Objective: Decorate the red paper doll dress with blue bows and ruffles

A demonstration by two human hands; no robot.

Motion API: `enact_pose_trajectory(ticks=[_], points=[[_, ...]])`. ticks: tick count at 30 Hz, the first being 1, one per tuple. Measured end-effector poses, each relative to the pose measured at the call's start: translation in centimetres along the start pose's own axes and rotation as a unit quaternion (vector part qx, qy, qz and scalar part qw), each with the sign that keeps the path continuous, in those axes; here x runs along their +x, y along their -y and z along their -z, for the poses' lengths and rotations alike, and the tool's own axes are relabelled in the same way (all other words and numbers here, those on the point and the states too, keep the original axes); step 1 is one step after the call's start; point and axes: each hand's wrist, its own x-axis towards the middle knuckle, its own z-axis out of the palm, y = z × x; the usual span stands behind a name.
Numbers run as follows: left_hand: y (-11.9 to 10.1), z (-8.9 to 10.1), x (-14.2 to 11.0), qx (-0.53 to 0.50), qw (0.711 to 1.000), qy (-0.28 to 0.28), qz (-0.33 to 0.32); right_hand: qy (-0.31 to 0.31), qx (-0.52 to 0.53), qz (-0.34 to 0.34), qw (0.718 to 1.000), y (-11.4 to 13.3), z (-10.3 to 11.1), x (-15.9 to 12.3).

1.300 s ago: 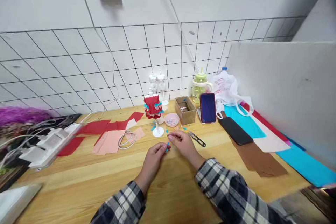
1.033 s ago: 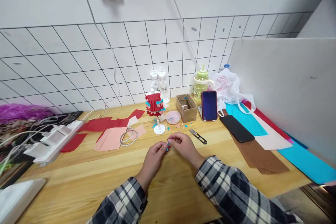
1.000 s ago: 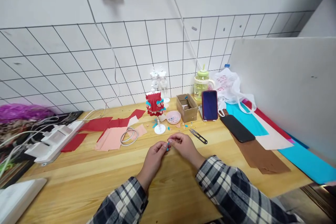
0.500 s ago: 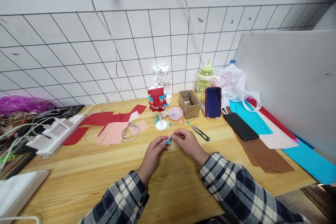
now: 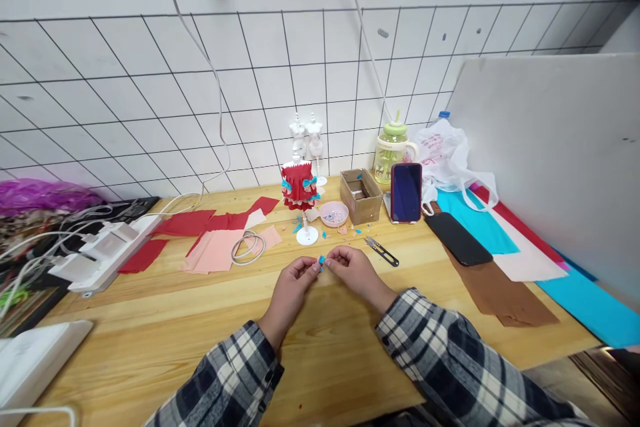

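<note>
Between my fingertips, low over the wooden table (image 5: 200, 347), is a small blue piece of fabric (image 5: 321, 259). My left hand (image 5: 297, 278) pinches it from the left. From the other side my right hand (image 5: 354, 270) closes thumb and finger at its edge; the fingertips hide part of the piece. Just beyond stands a miniature dress form (image 5: 307, 235) wearing a red ruffled dress (image 5: 299, 187) with blue bows. Black thread snips (image 5: 383, 252) lie to the right of my right hand. A pink dish (image 5: 334, 214) of small beads sits behind my hands.
Red cloth (image 5: 187, 223), pink cloth (image 5: 215, 251) and a coiled cable (image 5: 249, 248) lie left. A cardboard box (image 5: 361, 197), a propped phone (image 5: 406, 192) and a green-lidded jug (image 5: 393, 153) stand behind. Right are a black phone (image 5: 459, 240) and brown fabric (image 5: 505, 293). A power strip (image 5: 113, 250) is far left.
The small blue piece has turned between my fingertips, and more of its blue now shows above them. My hands stay almost in place; the view has shifted slightly.
</note>
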Motion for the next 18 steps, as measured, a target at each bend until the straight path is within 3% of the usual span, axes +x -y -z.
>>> enact_pose_trajectory(ticks=[6,10,18], points=[[0.4,0.2,0.2,-0.022,1.0,-0.007,0.003,0.029,0.002,0.006,1.0,-0.6,-0.9,-0.2],[0.2,0.3,0.1,-0.019,1.0,0.01,0.006,0.018,-0.017,0.009,1.0,-0.5,-0.4,-0.2],[-0.4,0.2,-0.3,0.07,0.996,0.046,-0.014,-0.011,-0.157,0.104,0.982,0.3,0.9,-0.1]])
